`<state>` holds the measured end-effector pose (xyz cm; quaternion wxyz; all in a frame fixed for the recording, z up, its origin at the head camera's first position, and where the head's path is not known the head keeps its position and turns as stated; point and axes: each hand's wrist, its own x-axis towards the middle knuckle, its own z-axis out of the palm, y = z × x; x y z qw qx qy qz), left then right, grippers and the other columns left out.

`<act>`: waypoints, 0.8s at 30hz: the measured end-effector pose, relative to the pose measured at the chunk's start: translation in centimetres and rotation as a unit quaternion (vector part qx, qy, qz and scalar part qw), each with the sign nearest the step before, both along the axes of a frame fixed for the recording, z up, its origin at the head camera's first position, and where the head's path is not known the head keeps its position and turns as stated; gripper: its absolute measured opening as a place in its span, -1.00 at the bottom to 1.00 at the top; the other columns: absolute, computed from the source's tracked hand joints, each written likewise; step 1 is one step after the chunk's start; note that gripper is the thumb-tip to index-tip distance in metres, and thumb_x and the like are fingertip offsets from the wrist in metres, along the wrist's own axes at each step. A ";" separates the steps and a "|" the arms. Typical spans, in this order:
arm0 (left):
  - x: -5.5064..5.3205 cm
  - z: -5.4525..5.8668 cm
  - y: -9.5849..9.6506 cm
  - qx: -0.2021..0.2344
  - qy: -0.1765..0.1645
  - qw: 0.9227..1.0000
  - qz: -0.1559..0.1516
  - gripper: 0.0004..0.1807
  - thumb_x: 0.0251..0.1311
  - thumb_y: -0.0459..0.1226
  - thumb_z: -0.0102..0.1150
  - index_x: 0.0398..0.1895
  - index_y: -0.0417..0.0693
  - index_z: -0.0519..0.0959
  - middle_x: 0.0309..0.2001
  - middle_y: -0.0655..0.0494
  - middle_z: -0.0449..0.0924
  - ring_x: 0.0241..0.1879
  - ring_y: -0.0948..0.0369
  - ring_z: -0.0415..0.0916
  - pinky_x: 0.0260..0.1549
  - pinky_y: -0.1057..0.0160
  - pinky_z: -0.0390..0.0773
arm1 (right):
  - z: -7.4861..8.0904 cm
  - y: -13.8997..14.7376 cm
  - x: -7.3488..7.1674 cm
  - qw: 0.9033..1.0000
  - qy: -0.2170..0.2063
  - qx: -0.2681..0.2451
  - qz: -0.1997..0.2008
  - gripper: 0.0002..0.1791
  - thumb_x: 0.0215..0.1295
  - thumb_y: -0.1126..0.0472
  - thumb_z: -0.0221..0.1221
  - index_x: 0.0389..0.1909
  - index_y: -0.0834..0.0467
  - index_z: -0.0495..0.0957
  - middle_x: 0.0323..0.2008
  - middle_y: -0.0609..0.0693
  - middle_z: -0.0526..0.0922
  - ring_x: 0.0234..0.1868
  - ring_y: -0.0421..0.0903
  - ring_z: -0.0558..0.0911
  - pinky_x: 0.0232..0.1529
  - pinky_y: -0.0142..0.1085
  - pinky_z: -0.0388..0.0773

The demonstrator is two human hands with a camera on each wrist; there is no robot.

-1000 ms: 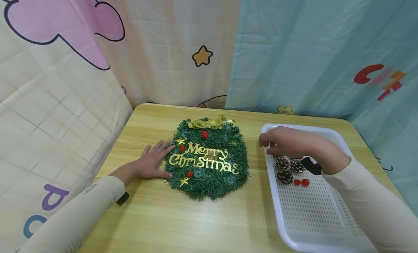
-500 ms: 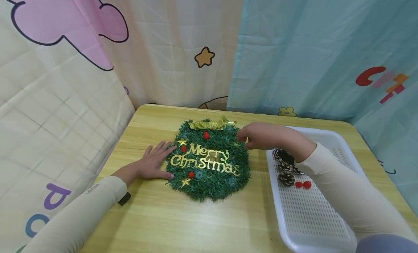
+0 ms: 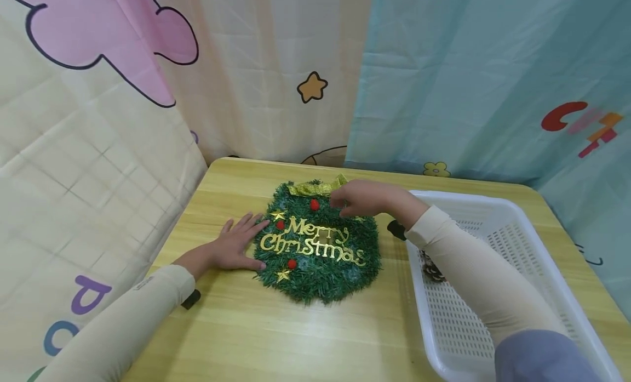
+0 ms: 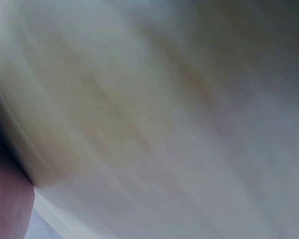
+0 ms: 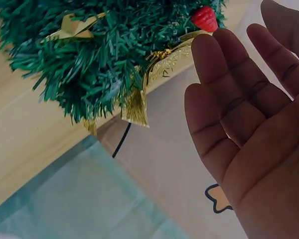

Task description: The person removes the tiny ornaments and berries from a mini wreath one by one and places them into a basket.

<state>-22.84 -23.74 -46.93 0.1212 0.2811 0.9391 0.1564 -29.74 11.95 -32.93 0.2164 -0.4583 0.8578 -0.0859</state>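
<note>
The wreath (image 3: 315, 278) lies on the table (image 3: 296, 338), the left hand (image 3: 231, 249) spread flat with fingertips at its left edge, gripping nothing. Over its upper right hangs the right hand (image 3: 367, 198); only the right wrist view shows its palm — bare, fingers loosely bent — and a ribbon end (image 5: 135, 110). A sleeve (image 3: 473, 278) crosses the tray (image 3: 430, 338), part-hiding a pinecone (image 3: 432, 271); the left wrist view is blurred.

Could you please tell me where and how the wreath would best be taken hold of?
I would grip the wreath by its left and right edges, coming in low from both sides. It lies flat on the table and is roughly round, so opposite edges should balance it; the lettering spans the middle and the bow sits at the far edge, both better avoided.
</note>
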 end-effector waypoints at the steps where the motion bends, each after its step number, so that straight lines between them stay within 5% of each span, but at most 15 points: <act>1: 0.0 0.0 0.0 0.000 0.000 1.000 0.001 0.23 0.03 0.44 0.15 0.63 0.10 -0.14 0.60 -0.04 -0.30 0.54 -0.11 -0.41 0.30 -0.41 -0.38 | -0.2 -0.3 -0.2 1.000 -0.003 -0.003 0.000 -0.72 0.43 0.26 0.17 0.10 0.21 0.55 0.05 0.12 0.64 0.03 -0.01 0.61 0.05 -0.08 0.53; 13: 0.1 -0.3 0.0 0.000 0.004 1.000 0.002 0.23 0.02 0.44 0.15 0.63 0.11 -0.13 0.60 -0.03 -0.29 0.54 -0.12 -0.41 0.31 -0.41 -0.38 | -2.3 -3.2 -2.0 0.999 0.015 -0.035 -0.035 -0.78 0.44 0.23 0.17 0.04 0.14 0.59 -0.13 -0.04 0.63 -0.16 -0.10 0.59 -0.07 -0.13 0.52; 24: 0.1 -0.2 -0.1 0.002 0.005 1.000 0.002 0.22 0.03 0.43 0.15 0.62 0.09 -0.12 0.60 -0.04 -0.28 0.54 -0.12 -0.40 0.30 -0.41 -0.36 | -3.8 -4.8 -3.3 0.997 0.013 -0.031 -0.063 -0.63 0.44 0.20 0.19 0.20 0.20 0.52 0.12 0.07 0.59 0.15 0.00 0.55 0.14 -0.10 0.48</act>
